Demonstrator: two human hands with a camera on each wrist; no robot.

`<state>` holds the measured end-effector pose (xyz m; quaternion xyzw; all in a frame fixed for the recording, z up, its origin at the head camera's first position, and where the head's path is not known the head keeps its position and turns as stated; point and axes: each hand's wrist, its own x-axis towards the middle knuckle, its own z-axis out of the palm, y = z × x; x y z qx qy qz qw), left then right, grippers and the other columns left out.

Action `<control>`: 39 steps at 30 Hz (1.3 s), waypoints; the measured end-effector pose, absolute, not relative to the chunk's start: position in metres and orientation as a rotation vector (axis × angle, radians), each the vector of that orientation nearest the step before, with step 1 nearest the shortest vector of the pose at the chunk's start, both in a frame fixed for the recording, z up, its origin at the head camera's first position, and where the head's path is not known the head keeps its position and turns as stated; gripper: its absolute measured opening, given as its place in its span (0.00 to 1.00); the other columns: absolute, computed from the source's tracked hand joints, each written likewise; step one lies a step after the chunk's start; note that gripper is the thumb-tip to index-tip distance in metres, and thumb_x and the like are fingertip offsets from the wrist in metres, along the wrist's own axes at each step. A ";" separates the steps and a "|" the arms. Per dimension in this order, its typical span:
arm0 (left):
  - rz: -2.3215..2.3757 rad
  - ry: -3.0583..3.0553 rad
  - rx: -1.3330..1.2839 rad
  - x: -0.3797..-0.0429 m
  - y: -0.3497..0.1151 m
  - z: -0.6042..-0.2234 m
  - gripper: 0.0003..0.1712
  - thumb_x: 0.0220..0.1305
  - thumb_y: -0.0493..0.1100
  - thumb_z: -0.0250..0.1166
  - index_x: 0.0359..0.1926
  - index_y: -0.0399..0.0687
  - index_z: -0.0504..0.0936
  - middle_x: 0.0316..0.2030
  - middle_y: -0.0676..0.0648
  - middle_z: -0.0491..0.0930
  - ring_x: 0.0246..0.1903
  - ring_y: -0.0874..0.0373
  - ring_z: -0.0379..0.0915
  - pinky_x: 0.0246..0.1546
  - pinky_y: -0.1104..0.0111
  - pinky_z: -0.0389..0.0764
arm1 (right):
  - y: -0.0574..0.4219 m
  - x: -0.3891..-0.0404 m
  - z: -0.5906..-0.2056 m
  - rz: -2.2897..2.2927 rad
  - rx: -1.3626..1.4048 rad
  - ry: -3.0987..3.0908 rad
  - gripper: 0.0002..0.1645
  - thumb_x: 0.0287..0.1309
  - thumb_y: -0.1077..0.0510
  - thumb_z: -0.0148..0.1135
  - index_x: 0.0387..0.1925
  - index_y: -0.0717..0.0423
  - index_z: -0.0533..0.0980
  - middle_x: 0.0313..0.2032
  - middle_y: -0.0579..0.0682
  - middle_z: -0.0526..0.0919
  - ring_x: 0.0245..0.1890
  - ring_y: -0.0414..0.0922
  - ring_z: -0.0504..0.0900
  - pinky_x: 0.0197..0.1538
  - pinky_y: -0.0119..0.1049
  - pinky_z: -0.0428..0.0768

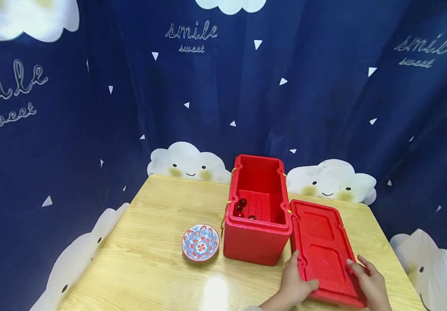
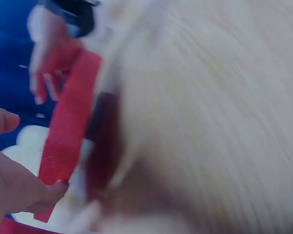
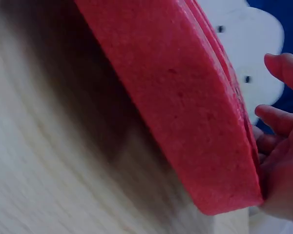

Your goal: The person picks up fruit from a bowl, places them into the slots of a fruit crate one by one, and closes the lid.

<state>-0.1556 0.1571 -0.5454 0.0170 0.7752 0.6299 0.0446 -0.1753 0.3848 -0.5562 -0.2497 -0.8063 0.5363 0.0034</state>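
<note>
A red foam box lid (image 1: 320, 246) lies beside the right side of the red foam box (image 1: 256, 242), its recessed face up. My left hand (image 1: 295, 280) grips the lid's near left edge, thumb on top. Opposite, my right hand (image 1: 369, 280) holds the right edge with its thumb over the rim and its fingers spread outside. The right wrist view shows the lid's thick edge (image 3: 176, 107) with dark shadow under it; whether it touches the table there I cannot tell. Inside the uncovered box are several dark red cherries (image 1: 241, 207). The left wrist view is blurred.
Left of the box a patterned bowl (image 1: 201, 243) stands on the wooden table (image 1: 153, 259). Yellow cord (image 1: 223, 220) hangs along the box's left side. A dark blue curtain (image 1: 215, 86) with clouds surrounds the table's back and sides.
</note>
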 end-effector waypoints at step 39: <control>2.087 1.986 0.362 -0.186 0.063 -0.396 0.42 0.48 0.40 0.70 0.65 0.47 0.62 0.47 0.53 0.68 0.45 0.59 0.66 0.38 0.67 0.75 | 0.336 -0.175 -0.412 2.186 -0.290 -2.113 0.48 0.63 0.54 0.56 0.72 0.51 0.38 0.46 0.39 0.66 0.34 0.28 0.75 0.32 0.25 0.77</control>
